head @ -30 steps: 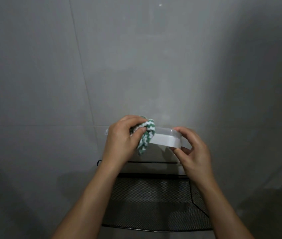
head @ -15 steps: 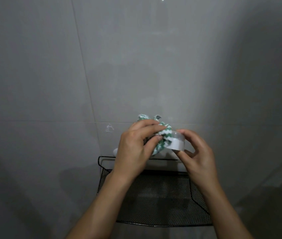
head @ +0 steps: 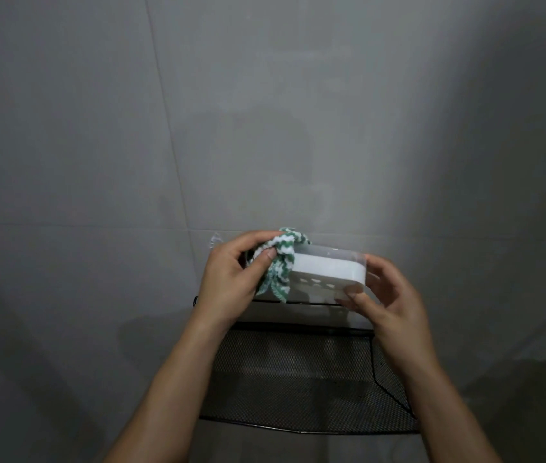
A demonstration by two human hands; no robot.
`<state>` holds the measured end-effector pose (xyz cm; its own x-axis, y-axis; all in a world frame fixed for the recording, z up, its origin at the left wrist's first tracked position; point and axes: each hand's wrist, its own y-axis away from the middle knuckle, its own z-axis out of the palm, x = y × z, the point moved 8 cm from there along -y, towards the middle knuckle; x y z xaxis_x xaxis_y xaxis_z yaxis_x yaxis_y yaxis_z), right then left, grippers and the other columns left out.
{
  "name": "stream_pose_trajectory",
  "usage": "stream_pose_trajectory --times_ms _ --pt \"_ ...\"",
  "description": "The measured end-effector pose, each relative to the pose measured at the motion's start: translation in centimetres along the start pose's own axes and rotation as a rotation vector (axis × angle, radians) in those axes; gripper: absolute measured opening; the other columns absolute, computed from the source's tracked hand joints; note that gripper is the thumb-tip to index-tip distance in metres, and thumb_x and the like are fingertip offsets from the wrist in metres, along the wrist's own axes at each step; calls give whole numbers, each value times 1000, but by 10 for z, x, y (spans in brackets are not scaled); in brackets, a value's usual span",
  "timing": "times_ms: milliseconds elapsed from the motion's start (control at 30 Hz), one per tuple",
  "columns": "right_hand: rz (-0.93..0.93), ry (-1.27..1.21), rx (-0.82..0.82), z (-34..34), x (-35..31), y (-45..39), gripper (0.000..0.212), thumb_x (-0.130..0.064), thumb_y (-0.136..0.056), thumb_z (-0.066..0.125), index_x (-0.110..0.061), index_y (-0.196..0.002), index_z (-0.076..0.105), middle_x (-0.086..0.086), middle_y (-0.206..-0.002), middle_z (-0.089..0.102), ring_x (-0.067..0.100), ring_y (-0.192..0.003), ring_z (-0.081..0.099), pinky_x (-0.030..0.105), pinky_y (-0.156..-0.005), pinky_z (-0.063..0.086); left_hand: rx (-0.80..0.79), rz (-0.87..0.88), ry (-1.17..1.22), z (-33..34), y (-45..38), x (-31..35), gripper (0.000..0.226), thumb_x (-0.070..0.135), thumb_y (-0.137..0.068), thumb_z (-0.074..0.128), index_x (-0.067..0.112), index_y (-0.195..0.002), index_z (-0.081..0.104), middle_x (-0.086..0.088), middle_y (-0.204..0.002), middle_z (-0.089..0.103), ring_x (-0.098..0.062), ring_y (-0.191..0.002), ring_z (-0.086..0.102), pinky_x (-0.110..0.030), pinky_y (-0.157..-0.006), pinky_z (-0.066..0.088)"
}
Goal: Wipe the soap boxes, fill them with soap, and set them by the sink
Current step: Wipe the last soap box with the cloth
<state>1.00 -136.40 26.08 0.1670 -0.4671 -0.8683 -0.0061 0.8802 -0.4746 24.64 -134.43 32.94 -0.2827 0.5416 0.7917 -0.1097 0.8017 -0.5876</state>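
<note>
The fingers (head: 266, 253) of the left hand (head: 231, 279) are curled tight round a bunched green-and-white cloth (head: 280, 262), pressing it against the left end of a white soap box (head: 326, 274). The right hand (head: 388, 302) pinches the box's other end, thumb underneath and fingertips on the far side, so the box hangs in the air between the two hands, tilted with its slotted underside partly toward the camera and a clear upper part along its far edge. It sits just above a black mesh shelf (head: 298, 379) fixed to a grey tiled wall (head: 264, 111). The weak point, as I judge it, is the right-hand hold: only an end pinch on smooth plastic, while the cloth pushes from the opposite end. A firm stroke toward the right could slide the box through that pinch, or twist it so it drops onto the shelf or past its front edge. If the clear part is a loose lid, which I cannot tell, sideways rubbing might pop it off. The loose tails of cloth hanging below the left hand could also catch on the shelf's wire rim and jerk the stroke. No soap and no sink are visible here, so filling and placing are yet to come.
</note>
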Motion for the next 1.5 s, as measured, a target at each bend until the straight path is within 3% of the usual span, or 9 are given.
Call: stream_pose_trajectory --times_ms 200,300,500,667,800,900,1033,1233,1500 --pt "78 -78 16 0 9 -1 44 11 -83 65 -17 -116 63 0 -120 70 30 -121 63 54 -91 57 7 -24 87 -2 2 -7 31 -4 -92 62 22 -104 72 16 -100 75 -4 -99 68 -21 -89 52" --pt "111 -185 44 2 8 -2 43 2 -78 68 -14 -117 63 -3 -115 71 20 -108 68 38 -77 63 33 -77 141 -2 3 -20 26 -5 -92 60 14 -106 72 8 -99 75 -6 -96 68 -27 -89 53" --pt "115 -197 63 2 7 -9 43 -12 -76 70 -18 -118 64 1 -119 71 19 -106 69 38 -79 62 12 -161 232 7 9 -34 26 2 -96 58 23 -105 72 9 -100 75 -4 -96 68 -18 -81 52" --pt "68 110 73 -5 2 -10 40 -22 -80 76 -28 -118 69 -1 -116 73 19 -111 68 35 -90 57 25 -303 391 14 12 -49 21 6 -97 57 16 -108 72 -6 -106 74 -19 -98 67 -41 -93 51" --pt "13 297 30 -5 -5 -10 61 -3 -84 77 -36 -132 58 -4 -118 70 8 -112 66 19 -80 56 46 -278 310 7 8 -49 21 3 -92 64 14 -108 72 -4 -104 75 -16 -96 69 -34 -88 55" --pt "-26 431 0 -2 -14 -12 57 -2 -82 78 -34 -126 60 -6 -115 68 11 -108 66 29 -81 59 27 -179 173 3 4 -37 24 1 -88 68 19 -103 74 7 -99 76 -6 -94 69 -22 -85 52" --pt "-64 614 -14 1 -27 -17 46 -5 -78 81 -18 -120 67 -2 -113 69 15 -102 68 42 -90 58 2 -91 87 3 -1 -21 28 1 -86 72 24 -102 73 7 -106 74 -8 -104 68 -26 -95 51" --pt "-157 816 -100 10 -38 -18 46 -19 -77 84 -32 -117 67 -16 -103 68 6 -91 66 7 -78 45 -15 103 29 5 -7 5 21 5 -83 74 15 -101 76 3 -107 73 -9 -105 67 -20 -94 49" --pt "-8 431 -126 12 -7 -19 39 -8 -78 84 -24 -111 71 -6 -105 76 14 -97 72 41 -87 58 190 -26 180 -2 -6 -19 29 6 -85 72 32 -96 73 14 -94 75 -2 -93 69 -19 -83 50"
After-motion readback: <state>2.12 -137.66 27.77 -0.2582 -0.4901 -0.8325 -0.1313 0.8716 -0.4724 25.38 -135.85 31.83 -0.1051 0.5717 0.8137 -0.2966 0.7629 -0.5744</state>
